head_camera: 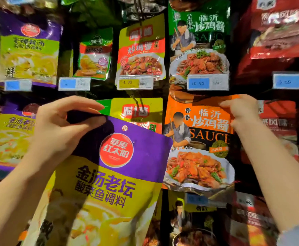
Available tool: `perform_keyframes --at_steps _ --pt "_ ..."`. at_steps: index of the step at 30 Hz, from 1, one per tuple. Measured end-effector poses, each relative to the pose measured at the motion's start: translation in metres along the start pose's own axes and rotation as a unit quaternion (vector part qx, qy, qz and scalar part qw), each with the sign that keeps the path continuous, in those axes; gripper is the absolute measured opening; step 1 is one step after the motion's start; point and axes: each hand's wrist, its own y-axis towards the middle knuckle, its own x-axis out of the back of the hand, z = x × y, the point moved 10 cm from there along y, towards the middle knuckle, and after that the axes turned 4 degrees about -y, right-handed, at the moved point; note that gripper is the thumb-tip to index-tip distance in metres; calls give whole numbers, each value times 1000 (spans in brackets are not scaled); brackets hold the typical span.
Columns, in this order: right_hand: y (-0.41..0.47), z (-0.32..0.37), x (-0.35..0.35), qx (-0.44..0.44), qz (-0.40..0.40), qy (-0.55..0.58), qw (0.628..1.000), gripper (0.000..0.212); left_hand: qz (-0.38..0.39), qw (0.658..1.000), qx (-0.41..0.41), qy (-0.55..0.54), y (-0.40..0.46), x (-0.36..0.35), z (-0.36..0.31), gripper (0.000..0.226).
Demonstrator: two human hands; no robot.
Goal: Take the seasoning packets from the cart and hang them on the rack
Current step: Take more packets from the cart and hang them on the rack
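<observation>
My left hand [63,125] pinches the top left corner of a purple and yellow seasoning packet [109,183], which tilts in front of the rack's middle column. My right hand [242,112] grips the top right corner of an orange sauce packet [198,142] with a chicken dish pictured on it, held against the rack. The hook behind the orange packet is hidden. The cart is out of view.
The rack is full of hanging packets: purple and yellow ones [28,50] at left, yellow and red ones [141,48] in the middle, a green one [198,41] above the orange, red ones [276,29] at right. Price tags [207,83] hang below each row.
</observation>
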Motion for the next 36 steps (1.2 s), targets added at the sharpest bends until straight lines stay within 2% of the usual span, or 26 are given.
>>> perform_keyframes --at_steps 4,8,11,13,15,17,18,21,25,29,34,35,36 --pt "8 -2 3 38 -43 -81 995 19 -20 999 -3 -34 -2 -12 -3 29" --pt "9 -1 2 74 -79 -152 982 21 -6 999 9 -31 -7 -23 6 32" --pt "-19 6 3 169 -101 -248 948 44 -10 999 22 -36 -12 -31 16 32" --pt "-63 14 -1 298 -96 -311 897 62 -14 999 27 -31 -15 -33 21 32" --pt "-111 11 -9 416 -98 -413 804 71 -17 999 33 -25 -16 -37 25 31" --pt "-139 -6 -25 478 -53 -495 723 75 -15 999 33 -22 -16 -43 28 32" --pt "-142 -20 -34 478 -6 -522 706 76 -13 999 33 -22 -17 -46 30 31" --pt "-129 -58 -53 415 103 -579 694 81 -7 999 34 -21 -17 -53 37 31" --pt "-102 -70 -65 369 121 -633 670 85 -9 999 36 -19 -18 -54 47 30" --pt "-76 -106 -74 278 213 -662 662 90 -3 999 33 -30 -20 -57 48 32" --pt "-66 -104 -76 256 235 -664 662 87 3 999 38 -38 -24 -63 49 32" --pt "-65 -105 -76 251 234 -663 665 84 3 998 42 -43 -24 -63 49 31" --pt "-68 -100 -76 258 227 -644 683 77 2 998 45 -50 -25 -63 50 30"
